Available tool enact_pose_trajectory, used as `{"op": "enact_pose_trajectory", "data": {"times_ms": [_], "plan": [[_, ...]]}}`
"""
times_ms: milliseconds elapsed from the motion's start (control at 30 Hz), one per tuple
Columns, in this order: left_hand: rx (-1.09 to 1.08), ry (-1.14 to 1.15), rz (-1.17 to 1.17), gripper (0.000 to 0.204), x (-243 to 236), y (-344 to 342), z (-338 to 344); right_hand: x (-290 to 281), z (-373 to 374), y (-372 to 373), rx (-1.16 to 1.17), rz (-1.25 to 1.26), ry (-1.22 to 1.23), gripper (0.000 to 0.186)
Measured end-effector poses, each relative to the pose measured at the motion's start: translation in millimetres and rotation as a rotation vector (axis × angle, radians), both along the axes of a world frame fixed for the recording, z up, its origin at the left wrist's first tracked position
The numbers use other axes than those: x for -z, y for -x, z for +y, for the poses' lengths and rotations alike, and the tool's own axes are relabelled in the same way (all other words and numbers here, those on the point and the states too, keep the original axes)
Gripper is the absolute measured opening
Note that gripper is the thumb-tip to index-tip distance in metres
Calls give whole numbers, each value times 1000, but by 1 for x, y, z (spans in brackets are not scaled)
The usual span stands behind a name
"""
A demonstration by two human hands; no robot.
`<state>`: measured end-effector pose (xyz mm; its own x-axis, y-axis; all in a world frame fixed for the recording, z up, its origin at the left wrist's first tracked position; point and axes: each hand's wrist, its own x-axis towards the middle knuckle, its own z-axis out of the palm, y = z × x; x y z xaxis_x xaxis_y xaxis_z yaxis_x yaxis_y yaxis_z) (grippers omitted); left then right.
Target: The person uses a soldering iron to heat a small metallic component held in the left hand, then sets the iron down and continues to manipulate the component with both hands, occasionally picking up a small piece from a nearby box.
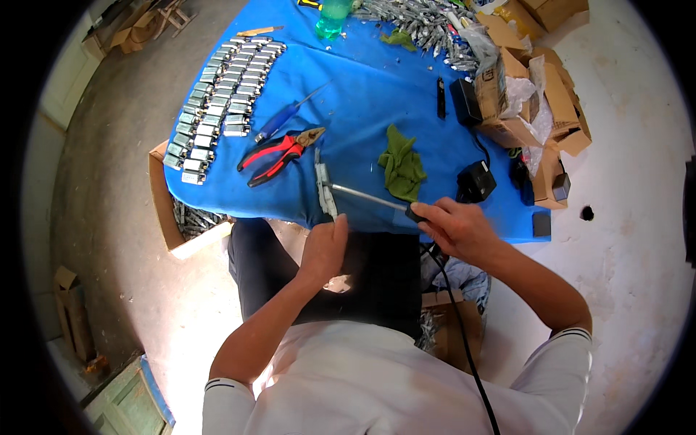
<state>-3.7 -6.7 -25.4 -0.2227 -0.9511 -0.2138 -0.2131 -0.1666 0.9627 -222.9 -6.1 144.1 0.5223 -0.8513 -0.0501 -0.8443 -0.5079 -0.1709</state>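
Observation:
My left hand (pixel 326 250) is closed on the lower end of a narrow whitish-grey strip-like part (pixel 325 190), which stands over the table's front edge. In my right hand (pixel 458 226) is a tool with a long metal shaft (pixel 370 198) and a dark handle; its kind is not certain. The shaft's tip meets the part near its middle. A black cord (pixel 458 319) runs down from beneath my right hand. Left of the part lie red-and-black pliers (pixel 279 156), and beyond them a blue-handled screwdriver (pixel 279 120). A crumpled green cloth (pixel 401 165) rests beyond the tool.
Rows of small metal parts (pixel 217 101) line the blue-covered table's (pixel 348 87) left side. A heap of metal pieces (pixel 428 29) lies at the back, near a green bottle (pixel 332 20). Cardboard boxes (pixel 558 101) and black adapters (pixel 475 181) stand right. An open box (pixel 170 210) sits below left.

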Motion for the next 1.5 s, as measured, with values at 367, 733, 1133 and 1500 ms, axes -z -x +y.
{"op": "enact_pose_trajectory", "data": {"times_ms": [367, 733, 1133, 1500], "plan": [[98, -170, 187, 51, 2, -13, 8, -26, -26, -7, 94, -146, -229, 29], [-6, -551, 663, 46, -19, -44, -3, 38, 19, -16, 6, -81, 5, 37], [-121, -607, 757, 56, -22, -37, -5, 49, 17, -27, 24, -56, -9, 45], [-41, -560, 690, 57, -16, -28, -10, 75, 52, -58, 535, -751, -828, 34]]}}
